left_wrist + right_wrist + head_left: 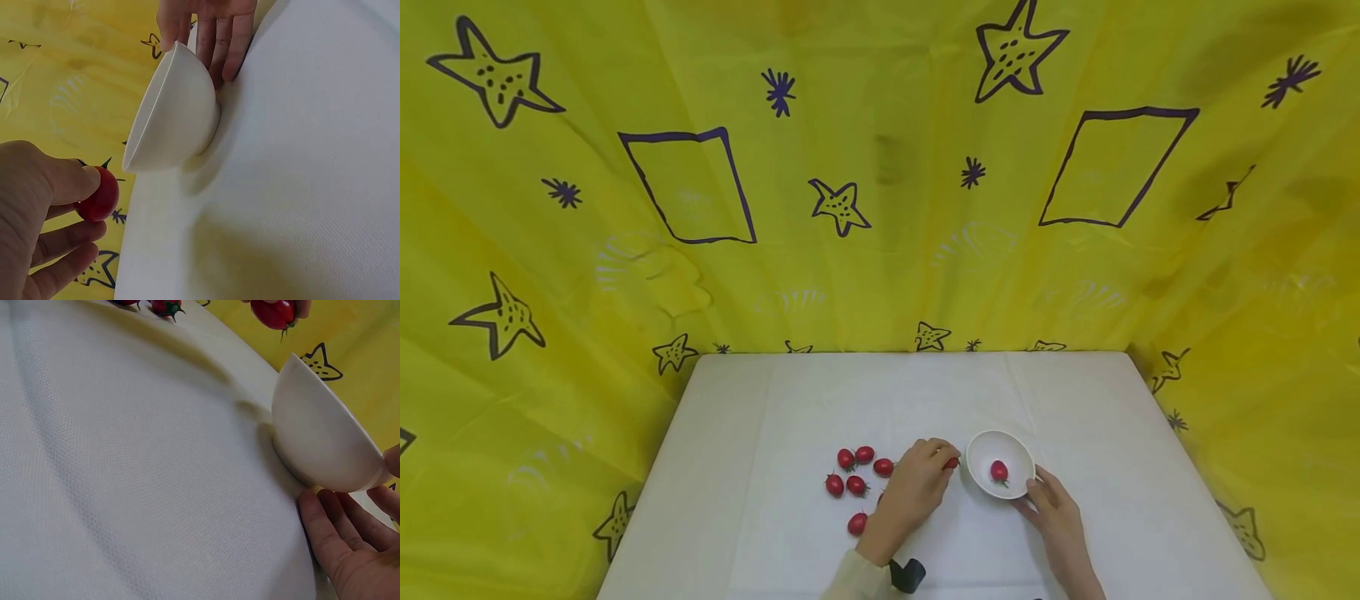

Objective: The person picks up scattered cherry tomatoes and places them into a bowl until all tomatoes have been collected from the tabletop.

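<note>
My left hand [917,483] pinches a red cherry tomato [105,195] between thumb and fingers, held in the air just left of a white bowl [983,448]. Inside the bowl lies another cherry tomato [998,472] with its green stem end showing. On the bowl's right side, my right hand [1060,521] grips it, thumb at the rim and fingers low against the outer wall. The bowl stands on the white table, as the right wrist view shows from the side.
Several more cherry tomatoes [856,485] lie loose on the white tablecloth [775,417], left of my left hand; the forearm partly covers that group. A dark curved object [907,575] shows beside the left sleeve. Yellow curtains [880,275] with drawn stars surround the table.
</note>
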### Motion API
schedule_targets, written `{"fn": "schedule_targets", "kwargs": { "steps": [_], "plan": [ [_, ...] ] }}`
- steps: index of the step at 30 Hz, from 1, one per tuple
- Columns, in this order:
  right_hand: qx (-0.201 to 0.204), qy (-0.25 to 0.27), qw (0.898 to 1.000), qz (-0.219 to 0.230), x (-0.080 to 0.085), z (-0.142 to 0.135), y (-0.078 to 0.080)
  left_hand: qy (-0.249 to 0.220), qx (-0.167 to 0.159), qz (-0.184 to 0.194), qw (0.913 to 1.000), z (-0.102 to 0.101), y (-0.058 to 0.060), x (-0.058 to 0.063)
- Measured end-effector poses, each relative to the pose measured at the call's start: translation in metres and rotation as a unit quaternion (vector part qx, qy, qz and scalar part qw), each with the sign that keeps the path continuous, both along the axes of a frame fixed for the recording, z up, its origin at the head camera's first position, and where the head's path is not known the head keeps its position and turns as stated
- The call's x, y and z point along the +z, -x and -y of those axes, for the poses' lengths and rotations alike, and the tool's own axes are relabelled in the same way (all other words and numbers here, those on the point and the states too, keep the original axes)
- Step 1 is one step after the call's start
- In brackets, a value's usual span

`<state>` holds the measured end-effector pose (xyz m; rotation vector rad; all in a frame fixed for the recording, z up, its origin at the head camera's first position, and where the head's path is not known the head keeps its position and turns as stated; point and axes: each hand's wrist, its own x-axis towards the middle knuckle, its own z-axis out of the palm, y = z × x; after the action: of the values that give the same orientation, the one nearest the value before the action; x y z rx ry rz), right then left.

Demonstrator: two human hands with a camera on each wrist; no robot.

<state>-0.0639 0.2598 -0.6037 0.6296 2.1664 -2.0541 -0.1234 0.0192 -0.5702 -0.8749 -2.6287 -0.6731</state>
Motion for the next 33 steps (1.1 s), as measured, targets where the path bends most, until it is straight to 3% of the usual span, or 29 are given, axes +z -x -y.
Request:
{"fn": "schedule_targets", "kwargs": {
  "steps": [10,20,27,33],
  "plan": [
    [0.005,-0.01,1.0,0.016,-0.002,0.0,0.001,0.014,-0.037,-0.031,0.9987,-0.016,0.001,-0.001],
    [-0.009,0.007,1.0,-0.017,-0.001,0.001,-0.002,0.026,-0.073,-0.04,0.9962,-0.037,0.0,0.005],
    [-0.012,0.023,0.999,-0.03,0.0,0.0,-0.003,0.027,-0.099,-0.044,0.9937,-0.046,0.002,0.001],
    [-0.011,0.025,0.999,-0.032,0.001,0.001,-0.004,0.055,-0.105,-0.057,0.9913,-0.05,0.005,-0.003]
  ]
}}
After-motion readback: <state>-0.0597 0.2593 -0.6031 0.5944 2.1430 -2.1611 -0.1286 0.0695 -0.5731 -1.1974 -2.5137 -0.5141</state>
